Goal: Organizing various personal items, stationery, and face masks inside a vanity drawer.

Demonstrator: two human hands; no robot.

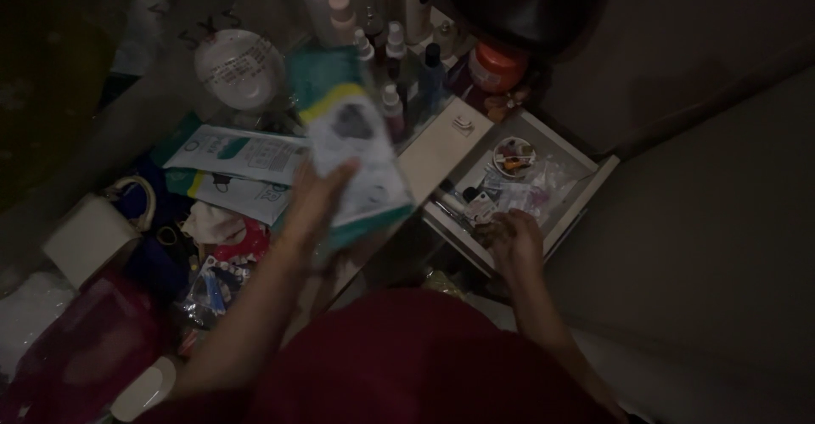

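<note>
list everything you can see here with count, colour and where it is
flat packet: 1, white with teal and yellow, held up over the table
flat packets: 2, white and teal, lying on the table left of centre
round container: 1, white, back left
bottles: several, mostly white and clear, back centre
jar: 1, orange, beside the bottles
drawer: 1, white, open, full of small items
left hand: 1, holding the flat packet
right hand: 1, reaching into the drawer

I see the packet (352, 148) only as a motion blur, its print unreadable. My right hand (512, 241) hides part of the drawer (586, 188). Small items inside are too dim to identify.
</note>
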